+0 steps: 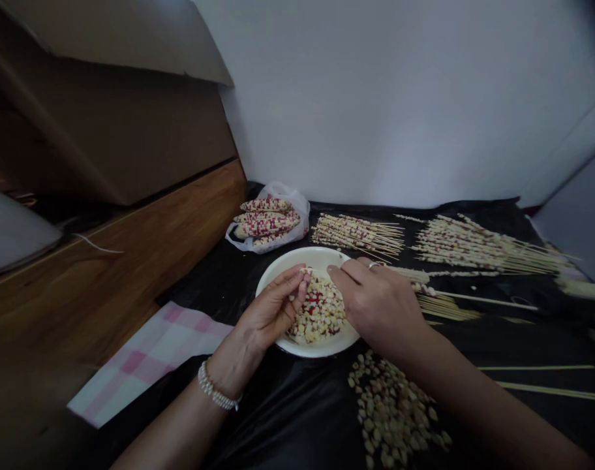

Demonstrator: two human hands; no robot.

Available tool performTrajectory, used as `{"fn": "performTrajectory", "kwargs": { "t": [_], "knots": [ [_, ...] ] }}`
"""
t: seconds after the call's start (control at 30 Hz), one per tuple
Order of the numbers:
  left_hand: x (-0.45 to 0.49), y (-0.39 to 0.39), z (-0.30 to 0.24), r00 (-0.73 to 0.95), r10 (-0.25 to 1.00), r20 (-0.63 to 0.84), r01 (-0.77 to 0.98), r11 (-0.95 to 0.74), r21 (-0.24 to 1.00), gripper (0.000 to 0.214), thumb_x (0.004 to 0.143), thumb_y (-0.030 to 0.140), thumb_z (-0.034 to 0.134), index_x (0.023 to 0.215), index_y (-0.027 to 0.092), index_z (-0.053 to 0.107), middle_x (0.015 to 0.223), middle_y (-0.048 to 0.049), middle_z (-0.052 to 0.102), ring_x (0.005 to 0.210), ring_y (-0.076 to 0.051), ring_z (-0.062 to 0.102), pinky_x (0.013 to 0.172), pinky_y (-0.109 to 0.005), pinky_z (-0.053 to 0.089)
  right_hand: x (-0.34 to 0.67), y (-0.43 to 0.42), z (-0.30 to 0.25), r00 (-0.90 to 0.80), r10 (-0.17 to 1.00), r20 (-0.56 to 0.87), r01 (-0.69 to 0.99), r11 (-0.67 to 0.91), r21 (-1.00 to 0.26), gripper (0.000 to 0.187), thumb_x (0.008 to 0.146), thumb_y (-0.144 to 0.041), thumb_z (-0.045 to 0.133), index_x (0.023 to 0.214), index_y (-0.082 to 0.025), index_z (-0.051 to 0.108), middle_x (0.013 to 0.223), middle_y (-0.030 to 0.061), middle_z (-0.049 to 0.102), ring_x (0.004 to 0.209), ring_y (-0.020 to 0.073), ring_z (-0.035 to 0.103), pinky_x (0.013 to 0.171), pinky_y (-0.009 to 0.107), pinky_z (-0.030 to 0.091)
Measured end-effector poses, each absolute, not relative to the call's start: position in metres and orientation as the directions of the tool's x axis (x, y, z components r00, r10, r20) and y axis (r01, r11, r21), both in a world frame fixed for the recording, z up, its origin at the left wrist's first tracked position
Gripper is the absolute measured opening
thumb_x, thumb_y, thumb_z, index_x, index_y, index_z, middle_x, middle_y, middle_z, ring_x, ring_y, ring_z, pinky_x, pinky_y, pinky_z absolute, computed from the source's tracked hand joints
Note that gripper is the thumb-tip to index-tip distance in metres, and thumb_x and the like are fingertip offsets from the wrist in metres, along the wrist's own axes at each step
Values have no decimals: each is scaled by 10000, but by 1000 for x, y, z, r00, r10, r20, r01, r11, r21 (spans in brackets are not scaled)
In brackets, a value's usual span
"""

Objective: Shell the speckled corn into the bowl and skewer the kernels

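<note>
A white bowl (pixel 288 264) of yellow and red corn kernels (pixel 320 312) sits on black plastic sheeting. My left hand (pixel 271 313) hovers over the bowl's left side, fingertips pinched on a kernel. My right hand (pixel 376 300), with a ring on one finger, reaches over the bowl's right side, fingers curled and holding a thin bamboo skewer (pixel 478 298) that runs off to the right with kernels threaded near the hand. A bead bracelet (pixel 214 388) circles my left wrist.
Two heaps of kernel-threaded skewers (pixel 359 234) (pixel 478 245) lie at the back. A plastic bag of red-and-white corn cobs (pixel 268 222) rests behind the bowl. Loose kernels (pixel 390 408) are piled near me, a pink checked cloth (pixel 145 356) lies left, and bare skewers (pixel 537 367) right.
</note>
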State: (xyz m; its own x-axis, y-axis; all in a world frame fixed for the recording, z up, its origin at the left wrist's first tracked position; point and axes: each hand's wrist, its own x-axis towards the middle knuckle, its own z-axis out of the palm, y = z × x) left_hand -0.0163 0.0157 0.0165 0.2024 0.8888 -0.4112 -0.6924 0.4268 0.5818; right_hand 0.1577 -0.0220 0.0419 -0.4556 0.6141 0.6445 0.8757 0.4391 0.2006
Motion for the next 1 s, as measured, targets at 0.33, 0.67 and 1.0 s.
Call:
{"fn": "performTrajectory", "kwargs": {
  "t": [0.33,0.67,1.0],
  "knots": [
    [-13,16,20,155,904,-399,-714,381,587,220,834,-46,536,932,54,705,902,-101,725,776,-123,709,711,-166,594,158,-21,40,-482,605,634,865,445,233,250,799,-65,547,1000,-107,689,778,51,640,696,194,565,592,318,330],
    [-13,17,17,161,896,-415,-716,395,575,216,838,-52,524,897,49,706,885,-105,720,763,-125,706,686,-159,595,159,-21,40,-497,607,620,860,443,255,212,806,-103,587,989,-103,695,784,56,643,709,206,578,597,324,360],
    [-10,15,23,142,880,-454,-714,408,568,200,839,-53,523,863,33,702,822,-101,708,682,-101,684,633,-142,588,157,-23,44,-514,598,615,852,440,285,191,809,-83,573,951,-109,697,744,47,624,688,204,559,596,328,345]
  ]
}}
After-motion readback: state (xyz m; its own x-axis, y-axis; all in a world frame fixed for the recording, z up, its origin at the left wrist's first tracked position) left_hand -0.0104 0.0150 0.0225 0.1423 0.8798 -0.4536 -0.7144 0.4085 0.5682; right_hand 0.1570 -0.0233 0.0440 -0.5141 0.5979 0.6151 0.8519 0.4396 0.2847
